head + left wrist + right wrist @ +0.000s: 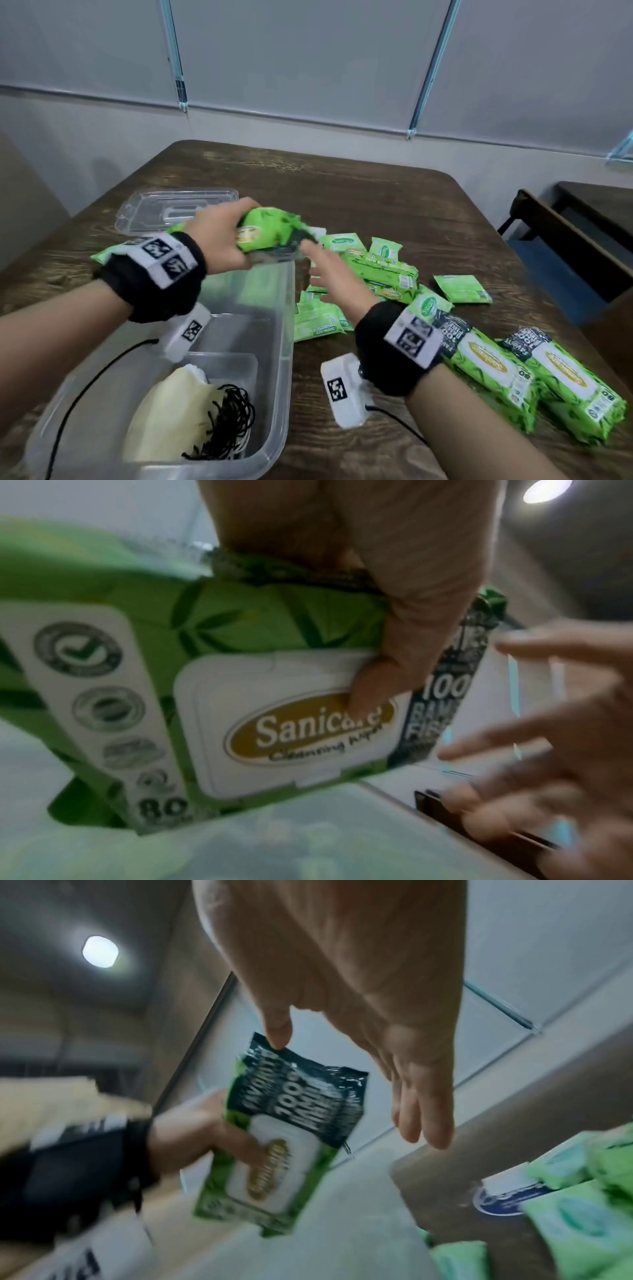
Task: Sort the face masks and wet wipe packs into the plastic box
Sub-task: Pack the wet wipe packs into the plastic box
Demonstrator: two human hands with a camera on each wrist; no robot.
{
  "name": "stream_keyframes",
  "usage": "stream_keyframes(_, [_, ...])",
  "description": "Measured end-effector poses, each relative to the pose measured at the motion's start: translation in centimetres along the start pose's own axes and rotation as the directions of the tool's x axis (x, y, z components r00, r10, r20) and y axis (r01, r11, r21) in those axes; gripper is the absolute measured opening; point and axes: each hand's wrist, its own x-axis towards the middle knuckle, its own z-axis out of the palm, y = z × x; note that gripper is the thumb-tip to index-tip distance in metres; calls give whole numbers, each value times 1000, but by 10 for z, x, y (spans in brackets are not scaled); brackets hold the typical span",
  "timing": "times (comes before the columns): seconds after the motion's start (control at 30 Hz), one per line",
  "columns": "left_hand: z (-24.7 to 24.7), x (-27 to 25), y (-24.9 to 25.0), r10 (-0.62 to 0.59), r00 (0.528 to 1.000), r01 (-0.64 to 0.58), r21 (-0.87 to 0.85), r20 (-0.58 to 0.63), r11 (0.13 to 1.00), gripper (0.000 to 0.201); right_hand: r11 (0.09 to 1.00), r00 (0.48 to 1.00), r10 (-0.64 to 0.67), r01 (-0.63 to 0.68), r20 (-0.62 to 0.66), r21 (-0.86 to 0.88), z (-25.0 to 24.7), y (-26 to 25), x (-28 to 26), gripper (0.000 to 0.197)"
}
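My left hand grips a large green wet wipe pack above the far end of the clear plastic box; in the left wrist view the thumb presses on the pack's white lid. My right hand hovers just right of the pack with fingers straight, holding nothing; in the right wrist view its thumb tip touches the pack's dark end. Pale yellow face masks with black ear loops lie in the near end of the box.
The box's clear lid lies at the back left. Small green wipe packs are scattered right of the box. Two large wipe packs lie at the near right. A dark chair stands beyond the table's right edge.
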Motion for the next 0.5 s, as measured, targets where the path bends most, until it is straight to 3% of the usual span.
stream_keyframes(0.07, [2, 2, -28, -81, 990, 80, 11, 118, 997, 63, 999, 999, 18, -16, 41, -51, 12, 20, 9, 91])
stream_keyframes(0.17, [24, 13, -55, -201, 923, 125, 239, 328, 963, 77, 983, 994, -4, 24, 112, -180, 36, 48, 18, 95])
stream_keyframes(0.27, [63, 24, -65, -284, 826, 34, 459, 487, 888, 76, 967, 992, -40, 68, 120, -244, 53, 67, 23, 95])
stream_keyframes(0.4, [111, 31, -71, -318, 732, -59, 521, 603, 851, 80, 981, 990, -74, 95, 122, -170, 51, 73, 23, 89])
stream_keyframes(0.5, [122, 30, -72, -287, 702, -180, 552, 652, 814, 83, 986, 983, -118, 133, 138, -104, 48, 73, 23, 78])
